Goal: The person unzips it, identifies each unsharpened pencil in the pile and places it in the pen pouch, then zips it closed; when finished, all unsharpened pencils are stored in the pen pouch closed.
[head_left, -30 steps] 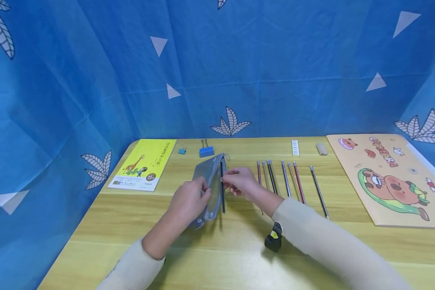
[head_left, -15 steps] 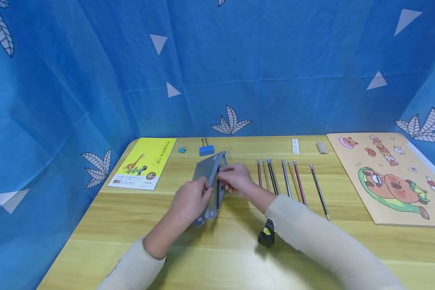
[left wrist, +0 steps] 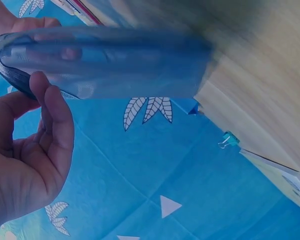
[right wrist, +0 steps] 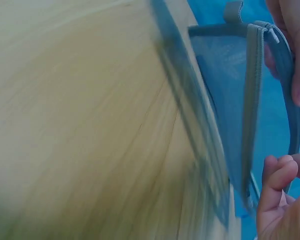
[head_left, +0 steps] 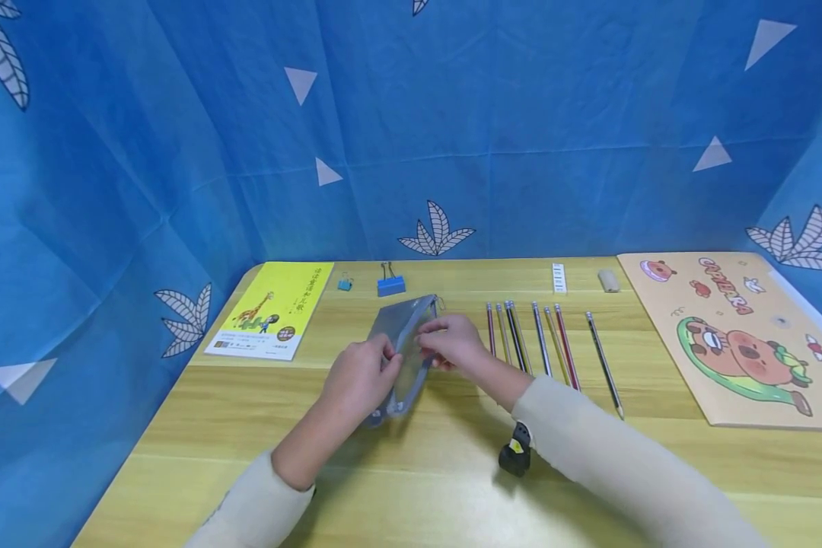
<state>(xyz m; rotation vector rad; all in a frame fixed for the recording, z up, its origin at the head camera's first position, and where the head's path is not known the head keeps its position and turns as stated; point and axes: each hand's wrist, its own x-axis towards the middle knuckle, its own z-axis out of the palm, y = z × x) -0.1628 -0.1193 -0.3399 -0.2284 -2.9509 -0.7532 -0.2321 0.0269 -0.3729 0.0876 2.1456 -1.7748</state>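
Observation:
A translucent mesh pencil pouch [head_left: 392, 326] with a grey zip edge stands tilted above the table, its mouth facing right. My left hand [head_left: 358, 374] pinches one side of its rim between thumb and fingers. At the other side my right hand [head_left: 455, 341] has curled fingers at the rim and seems to pinch it. In the right wrist view, the pouch [right wrist: 221, 75] gapes wide between its two zip edges, with the right fingertips [right wrist: 279, 176] at the mouth. Through the mesh in the left wrist view a fingertip shows faintly. No pencil is visible in my right hand.
Several pencils [head_left: 543, 339] lie in a row right of my hands. Behind are a blue binder clip [head_left: 391, 286], a small teal clip [head_left: 345, 285], a white block [head_left: 559, 278] and a grey eraser [head_left: 608, 281]. A yellow book [head_left: 274, 304] lies left, a capybara folder [head_left: 733, 365] right.
My right hand has moved left, putting a dark pencil into the pouch's mouth, then back right. The pencil is out of sight now. The pouch has shifted slightly right and its mouth gapes wider.

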